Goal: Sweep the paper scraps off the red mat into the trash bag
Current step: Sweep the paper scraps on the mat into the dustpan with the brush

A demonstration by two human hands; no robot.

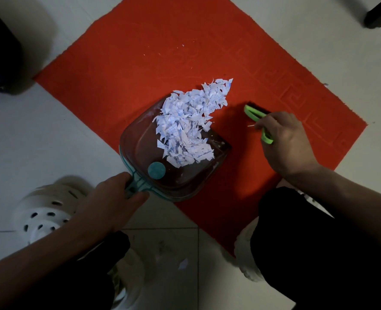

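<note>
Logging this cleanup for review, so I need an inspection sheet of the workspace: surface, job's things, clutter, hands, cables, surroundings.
Surface: red mat on pale tiled floor.
Job's things: scraps heaped partly in the dustpan, partly on the mat past its lip; green brush apart, right of the heap; dark shape top left, perhaps the trash bag.
Clutter: specks on the far mat; stray piece on the floor.
Hands: left hand grips the dustpan handle; right hand holds the brush.
Cables: nothing seen.
Surroundings: white clog, furniture leg.
</note>
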